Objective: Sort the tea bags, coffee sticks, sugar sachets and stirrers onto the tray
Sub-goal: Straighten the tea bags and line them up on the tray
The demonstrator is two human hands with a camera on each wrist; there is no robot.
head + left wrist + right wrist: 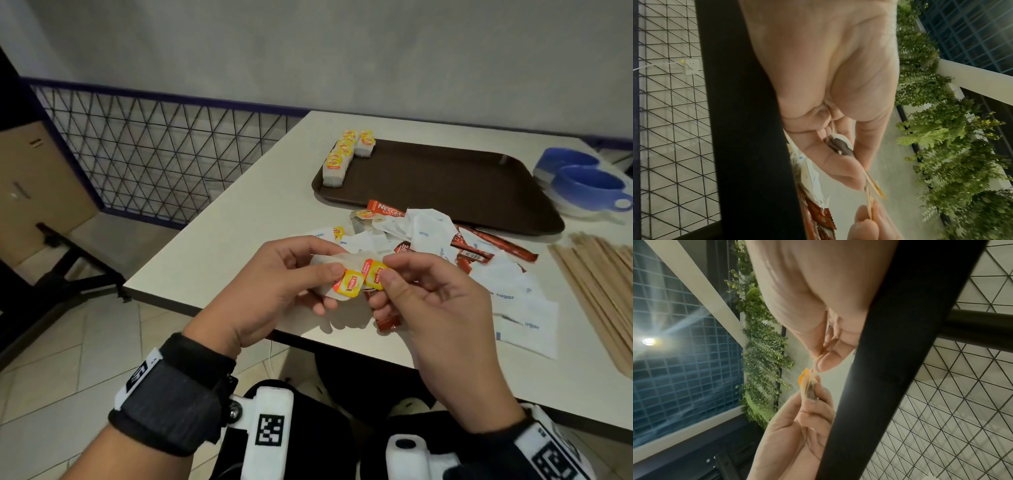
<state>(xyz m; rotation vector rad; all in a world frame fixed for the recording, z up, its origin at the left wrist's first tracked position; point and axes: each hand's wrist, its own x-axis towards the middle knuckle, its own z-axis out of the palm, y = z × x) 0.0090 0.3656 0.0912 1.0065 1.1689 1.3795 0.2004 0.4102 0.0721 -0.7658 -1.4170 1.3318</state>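
Observation:
Above the table's near edge, my left hand grips a small stack of white tea bags with yellow tags. My right hand pinches one yellow tag of that stack between thumb and forefinger. The left wrist view shows a tea bag in the left fingers. In the right wrist view the right hand pinches just above the bags. A brown tray lies farther back, with a row of tea bags at its left end. Sugar sachets, red coffee sticks and wooden stirrers lie loose on the table.
Two blue cups stand right of the tray. The white table ends just under my hands. A wire mesh fence and a cardboard box are on the left, beyond the table.

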